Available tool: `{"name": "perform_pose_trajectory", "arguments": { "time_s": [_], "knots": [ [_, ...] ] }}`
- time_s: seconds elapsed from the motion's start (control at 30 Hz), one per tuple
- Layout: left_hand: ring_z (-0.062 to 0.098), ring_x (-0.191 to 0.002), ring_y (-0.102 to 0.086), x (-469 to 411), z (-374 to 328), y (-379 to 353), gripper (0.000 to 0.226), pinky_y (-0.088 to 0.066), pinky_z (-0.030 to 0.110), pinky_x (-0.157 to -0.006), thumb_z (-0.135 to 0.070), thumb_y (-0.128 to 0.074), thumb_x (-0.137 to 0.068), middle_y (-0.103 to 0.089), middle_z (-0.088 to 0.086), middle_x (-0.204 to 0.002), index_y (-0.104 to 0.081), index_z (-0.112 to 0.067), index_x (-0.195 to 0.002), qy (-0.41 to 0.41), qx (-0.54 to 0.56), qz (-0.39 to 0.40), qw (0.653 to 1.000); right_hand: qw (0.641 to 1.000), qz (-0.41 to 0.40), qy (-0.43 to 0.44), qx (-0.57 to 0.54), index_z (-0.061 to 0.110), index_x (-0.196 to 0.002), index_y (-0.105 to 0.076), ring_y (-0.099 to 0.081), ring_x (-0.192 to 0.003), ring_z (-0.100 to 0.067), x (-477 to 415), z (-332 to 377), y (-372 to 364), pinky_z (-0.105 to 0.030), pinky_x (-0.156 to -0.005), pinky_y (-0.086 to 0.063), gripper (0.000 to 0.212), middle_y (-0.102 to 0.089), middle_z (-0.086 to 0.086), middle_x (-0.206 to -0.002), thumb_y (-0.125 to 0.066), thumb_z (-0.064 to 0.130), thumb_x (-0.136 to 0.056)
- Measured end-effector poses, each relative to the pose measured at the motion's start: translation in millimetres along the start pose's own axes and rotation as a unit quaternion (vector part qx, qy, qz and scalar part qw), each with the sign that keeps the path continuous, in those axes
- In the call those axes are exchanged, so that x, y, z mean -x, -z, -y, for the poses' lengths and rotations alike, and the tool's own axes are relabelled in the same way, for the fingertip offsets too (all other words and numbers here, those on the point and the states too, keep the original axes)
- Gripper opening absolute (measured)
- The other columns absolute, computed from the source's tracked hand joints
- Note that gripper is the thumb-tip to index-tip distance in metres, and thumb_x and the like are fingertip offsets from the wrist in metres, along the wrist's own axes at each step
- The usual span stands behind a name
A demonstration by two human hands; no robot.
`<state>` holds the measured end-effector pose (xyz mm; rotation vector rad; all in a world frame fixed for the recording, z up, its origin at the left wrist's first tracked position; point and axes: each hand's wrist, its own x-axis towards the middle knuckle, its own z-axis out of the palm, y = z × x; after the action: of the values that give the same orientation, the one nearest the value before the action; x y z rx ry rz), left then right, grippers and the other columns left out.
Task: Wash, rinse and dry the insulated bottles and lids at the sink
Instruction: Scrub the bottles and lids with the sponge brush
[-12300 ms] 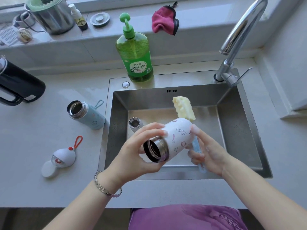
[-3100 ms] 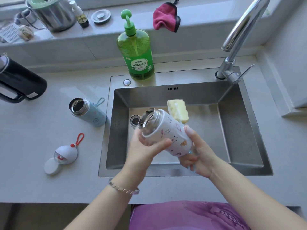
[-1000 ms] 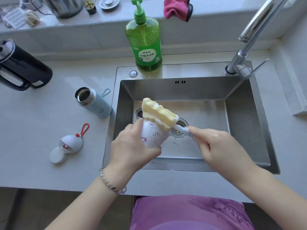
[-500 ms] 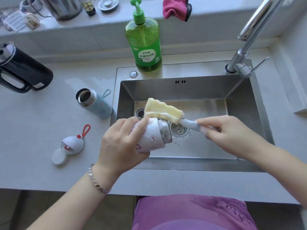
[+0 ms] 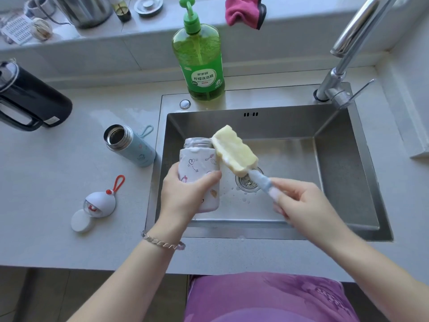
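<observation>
Left hand (image 5: 183, 196) wraps the sudsy white bottle (image 5: 199, 173) upright over the steel sink (image 5: 343, 163). Right hand (image 5: 301, 205) pinches the sponge brush (image 5: 234, 151), its spongy yellow head against the metal neck.

white doodle-printed bottle (image 5: 199, 173), yellow sponge (image 5: 234, 151), green soap bottle (image 5: 198, 56)

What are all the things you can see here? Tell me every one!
sink: 1, steel, middle of counter
white bottle: 1, white with drawings, over the sink
sponge brush: 1, yellow, against the white bottle's neck
blue bottle: 1, pale blue, counter left of sink
lid: 1, white with red loop, counter
soap bottle: 1, green, behind sink
jug: 1, black, far left
cloth: 1, pink, ledge
tap: 1, silver, back right
left hand: 1, grips white bottle
right hand: 1, holds brush handle
</observation>
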<state>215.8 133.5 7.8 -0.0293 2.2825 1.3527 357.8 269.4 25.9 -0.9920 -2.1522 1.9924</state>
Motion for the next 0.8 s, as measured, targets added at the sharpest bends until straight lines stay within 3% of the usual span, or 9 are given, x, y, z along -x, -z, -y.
{"name": "perform_pose_trajectory", "arguments": {
  "time_s": [0.1,0.27,0.37,0.43,0.53,0.6,0.7,0.77,0.8],
  "knots": [
    [0.012,-0.078,-0.064,-0.6,-3.0,-7.3,0.037,-0.055,0.037,-0.075,-0.023,-0.083,-0.065,-0.068,-0.002,-0.087,-0.061,-0.019,-0.095,0.003,0.013,0.008,1.0,0.999,-0.009,0.033,0.017,0.023,-0.1,-0.07,-0.02,-0.046,-0.008,5.7,-3.6,-10.9,-0.016,-0.043,-0.018,0.024,-0.026,0.007,-0.05,-0.048,0.016,-0.095],
    [-0.001,-0.07,-0.061,7.1,-0.1,-6.5,0.04,-0.049,0.016,-0.06,-0.028,-0.083,-0.062,-0.066,-0.009,-0.084,-0.059,-0.025,-0.094,-0.057,-0.04,0.044,0.997,0.998,-0.043,0.023,0.038,0.012,-0.098,-0.068,-0.02,-0.045,-0.006,-2.9,-14.5,-7.5,-0.017,-0.043,-0.017,0.02,-0.025,0.009,-0.046,-0.049,0.018,-0.095],
    [0.007,-0.075,-0.062,3.0,2.2,-1.9,0.043,-0.05,0.022,-0.063,-0.033,-0.083,-0.056,-0.065,-0.008,-0.083,-0.057,-0.028,-0.091,-0.048,-0.046,0.053,0.996,0.998,-0.026,0.035,0.053,0.017,-0.096,-0.069,-0.021,-0.045,-0.007,-0.3,-15.6,-7.8,-0.016,-0.044,-0.017,0.021,-0.025,0.009,-0.048,-0.048,0.014,-0.095],
    [0.006,-0.074,-0.06,0.4,1.8,4.5,0.045,-0.048,0.023,-0.062,-0.032,-0.083,-0.059,-0.063,-0.01,-0.083,-0.056,-0.03,-0.096,-0.062,-0.108,0.063,0.99,0.996,-0.017,0.023,0.079,0.024,-0.094,-0.071,-0.022,-0.047,-0.007,-1.0,-17.5,0.5,-0.021,-0.046,-0.018,0.024,-0.027,0.008,-0.049,-0.049,0.012,-0.094],
    [0.015,-0.083,-0.055,-5.4,6.1,22.2,0.06,-0.043,0.029,-0.067,-0.04,-0.077,-0.056,-0.058,-0.011,-0.088,-0.05,-0.038,-0.109,-0.167,-0.33,0.071,0.926,0.974,0.014,0.0,0.224,0.035,-0.1,-0.069,-0.033,-0.043,-0.008,-1.2,-13.3,30.7,-0.027,-0.049,-0.026,0.025,-0.042,0.007,-0.044,-0.056,0.016,-0.089],
    [0.019,-0.088,-0.053,-10.4,10.2,31.5,0.065,-0.041,0.029,-0.067,-0.039,-0.075,-0.055,-0.056,-0.011,-0.094,-0.048,-0.039,-0.115,-0.245,-0.425,0.078,0.868,0.932,0.069,0.005,0.357,0.038,-0.102,-0.067,-0.044,-0.046,-0.006,-0.1,-0.1,48.3,-0.024,-0.048,-0.031,0.025,-0.051,0.009,-0.046,-0.057,0.021,-0.089],
    [0.022,-0.081,-0.057,-13.1,16.7,29.6,0.07,-0.05,0.03,-0.06,-0.042,-0.065,-0.048,-0.061,-0.011,-0.099,-0.051,-0.034,-0.117,-0.404,-0.458,0.103,0.785,0.869,0.157,0.026,0.469,0.042,-0.102,-0.063,-0.049,-0.055,-0.002,-4.6,21.0,49.9,-0.018,-0.054,-0.037,0.021,-0.06,0.022,-0.057,-0.053,0.027,-0.091],
    [0.021,-0.079,-0.058,-7.8,17.5,20.2,0.071,-0.051,0.027,-0.06,-0.044,-0.06,-0.049,-0.063,-0.009,-0.101,-0.052,-0.029,-0.118,-0.473,-0.433,0.141,0.754,0.861,0.156,0.061,0.481,0.036,-0.099,-0.068,-0.05,-0.062,-0.011,-12.0,24.4,39.9,-0.027,-0.062,-0.043,0.019,-0.068,0.008,-0.072,-0.052,0.03,-0.092],
    [0.02,-0.08,-0.057,-4.7,17.5,15.5,0.072,-0.05,0.026,-0.061,-0.044,-0.061,-0.05,-0.063,-0.009,-0.102,-0.052,-0.027,-0.12,-0.487,-0.413,0.149,0.755,0.867,0.142,0.08,0.471,0.031,-0.09,-0.07,-0.05,-0.066,-0.02,-15.4,23.0,33.5,-0.032,-0.064,-0.045,0.018,-0.065,0.002,-0.069,-0.052,0.03,-0.092]
  ]
}}
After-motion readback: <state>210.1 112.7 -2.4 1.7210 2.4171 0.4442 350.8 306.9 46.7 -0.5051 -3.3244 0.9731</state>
